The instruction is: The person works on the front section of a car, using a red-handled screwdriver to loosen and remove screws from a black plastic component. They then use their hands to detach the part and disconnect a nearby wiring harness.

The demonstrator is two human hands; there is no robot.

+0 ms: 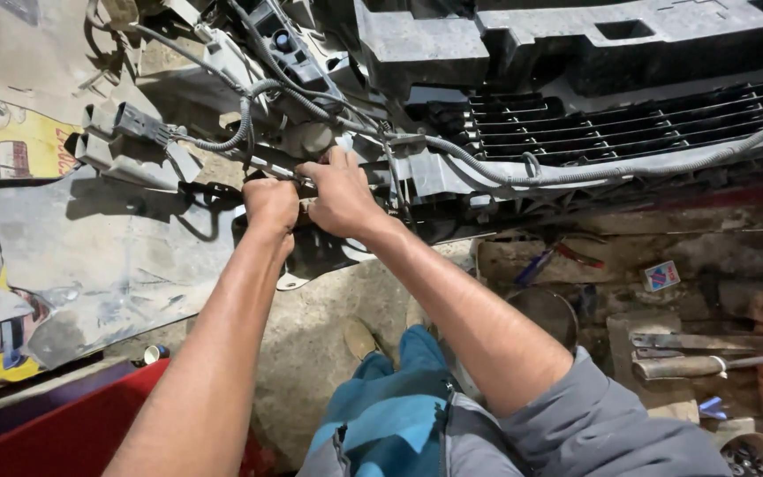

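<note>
At the grey bumper bracket [399, 172] beneath the black grille [629, 124], I had my left hand [271, 205] fisted and my right hand [339, 196] clamped on what looked like a thin tool, apparently mid-fastening, needing steady, careful turning beside the corrugated wiring loom [593, 172].

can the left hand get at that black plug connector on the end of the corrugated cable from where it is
Probably yes. The black plug connector lies exposed up and left of the left hand, with nothing covering it; only grey bumper plastic lies between. But the hand is clenched on something at the bumper edge.
</note>
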